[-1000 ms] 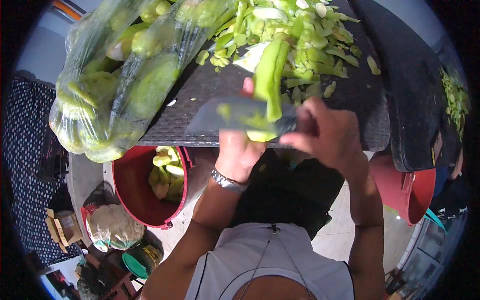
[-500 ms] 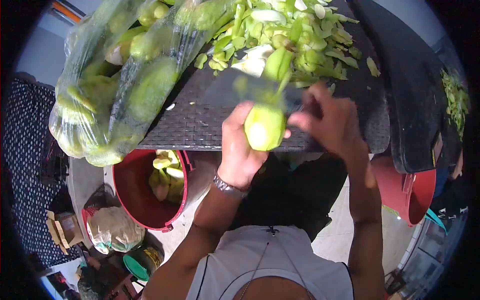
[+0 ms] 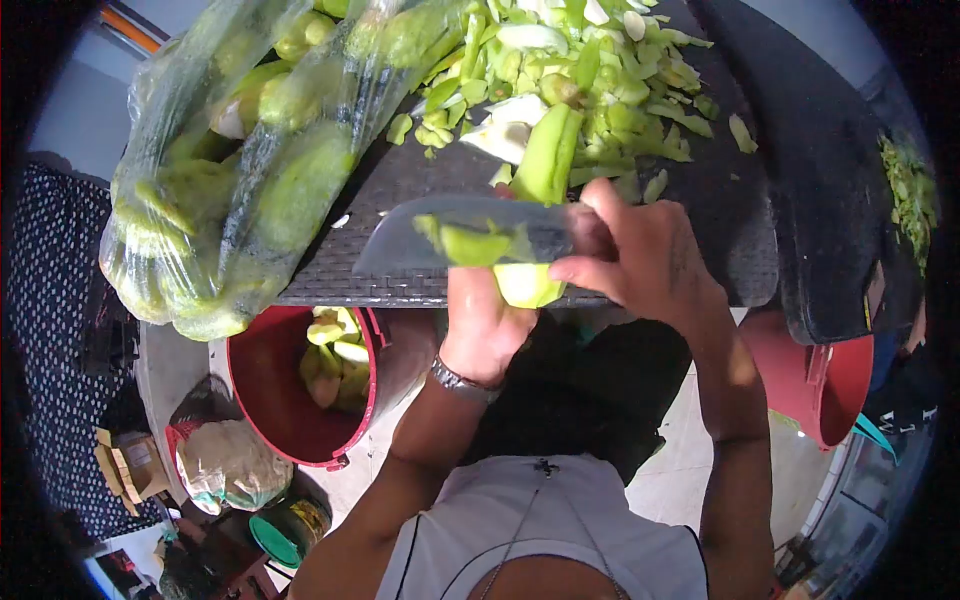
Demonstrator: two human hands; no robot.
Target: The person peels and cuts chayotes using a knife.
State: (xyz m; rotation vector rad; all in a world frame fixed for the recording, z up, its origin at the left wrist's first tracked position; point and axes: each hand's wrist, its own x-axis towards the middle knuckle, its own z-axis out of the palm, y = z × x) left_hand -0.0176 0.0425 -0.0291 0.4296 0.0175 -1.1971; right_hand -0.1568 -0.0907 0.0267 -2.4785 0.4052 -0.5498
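Observation:
My left hand is closed around a peeled pale green fruit just over the near edge of the table. My right hand grips the handle of a wide-bladed knife, which points left across the top of the fruit. Bits of green peel show on the blade, which hides part of the fruit and my left fingers. Beyond the blade stands a long strip of green peel. A heap of peelings lies farther back on the table.
On the left of the dark woven table rests a clear plastic bag of green fruits. Below it, a red bucket contains peeled fruit pieces. Another red bucket stands at right, near more peelings.
The knife has swung in front of the fruit and is now clearly seen, its blade pointing left. My right hand has shifted slightly left and down; my left hand still holds the fruit.

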